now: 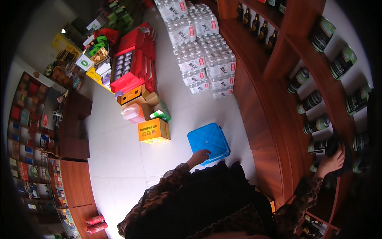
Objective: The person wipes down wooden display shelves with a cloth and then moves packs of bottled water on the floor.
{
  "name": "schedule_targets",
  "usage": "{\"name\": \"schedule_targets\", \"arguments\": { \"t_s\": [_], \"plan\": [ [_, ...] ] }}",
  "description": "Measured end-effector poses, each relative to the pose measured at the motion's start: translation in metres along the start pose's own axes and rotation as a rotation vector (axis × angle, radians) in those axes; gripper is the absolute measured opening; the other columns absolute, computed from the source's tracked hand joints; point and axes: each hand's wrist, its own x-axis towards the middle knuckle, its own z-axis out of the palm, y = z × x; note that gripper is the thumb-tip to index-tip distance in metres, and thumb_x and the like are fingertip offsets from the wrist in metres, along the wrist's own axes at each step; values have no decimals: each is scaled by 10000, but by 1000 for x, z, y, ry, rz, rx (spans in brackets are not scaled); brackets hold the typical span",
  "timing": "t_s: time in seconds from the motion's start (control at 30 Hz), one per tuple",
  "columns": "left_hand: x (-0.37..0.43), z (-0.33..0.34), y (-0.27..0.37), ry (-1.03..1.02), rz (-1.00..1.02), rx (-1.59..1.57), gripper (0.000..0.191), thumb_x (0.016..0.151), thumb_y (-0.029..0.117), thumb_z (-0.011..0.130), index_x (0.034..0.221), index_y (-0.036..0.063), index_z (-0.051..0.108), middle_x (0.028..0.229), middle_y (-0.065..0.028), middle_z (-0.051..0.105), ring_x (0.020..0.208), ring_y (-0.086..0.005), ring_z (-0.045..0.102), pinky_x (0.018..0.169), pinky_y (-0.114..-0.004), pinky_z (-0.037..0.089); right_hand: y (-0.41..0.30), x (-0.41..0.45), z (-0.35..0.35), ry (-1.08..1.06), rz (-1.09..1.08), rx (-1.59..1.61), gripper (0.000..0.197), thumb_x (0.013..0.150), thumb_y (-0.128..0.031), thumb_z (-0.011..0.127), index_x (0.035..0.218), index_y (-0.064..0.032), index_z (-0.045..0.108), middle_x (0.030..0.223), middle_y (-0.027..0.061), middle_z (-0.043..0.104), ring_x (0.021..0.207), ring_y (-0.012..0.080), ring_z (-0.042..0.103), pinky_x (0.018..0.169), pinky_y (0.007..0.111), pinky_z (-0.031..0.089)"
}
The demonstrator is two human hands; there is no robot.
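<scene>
My right hand (333, 161) grips a black cloth (346, 165) against the shelf edge (335, 119) of a curved wooden display unit. Dark cans or bottles with green-and-white labels stand around it, among them a can (317, 146) just left of the cloth. The cloth and shadow partly cover the containers nearest my hand. My left hand (199, 157) hangs low in front of my body with nothing visible in it. Below it in the view is a blue plastic stool (206, 137) on the tiled floor; whether my fingers touch the stool I cannot tell.
Shrink-wrapped water bottle packs (206, 59) stand stacked beside the wooden base cabinet (253, 119). Left of the stool are a yellow carton (153, 130), a pink jug (133, 113) and red gift boxes (131, 68). Two fire extinguishers (96, 224) lie by the left-hand counter (76, 182).
</scene>
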Motion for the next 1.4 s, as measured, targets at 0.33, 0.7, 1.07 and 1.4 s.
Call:
{"name": "schedule_targets", "arguments": {
  "t_s": [0.33,0.7,1.07,1.4],
  "plan": [
    [-3,-11,-40,166,-3,-197,297,810,155,579,1080,54,648,825,-131,680,754,-224,650,699,-327,509,9,-1,0,41,-22,-6,290,853,-304,589,1134,-234,594,1196,-68,593,1060,194,568,845,357,414],
    [42,-15,-36,179,14,-324,279,812,80,592,1081,25,633,834,-112,678,759,-177,642,697,-292,500,7,3,1,108,-78,36,257,838,-277,636,1081,-198,615,1165,-41,610,1028,192,582,836,366,418],
    [127,-27,-7,26,106,-218,245,825,127,555,1026,26,650,729,-119,660,693,-209,647,647,-318,509,-62,43,9,47,-96,201,293,787,-260,702,1026,-101,642,1104,65,618,1013,252,582,826,407,448],
    [203,-62,64,173,104,-177,255,820,141,548,1039,57,649,760,-121,672,728,-245,653,677,-345,512,-199,107,80,38,-117,393,216,821,-233,660,1027,-171,649,1157,-9,604,1068,197,557,877,358,372]
  ]
}}
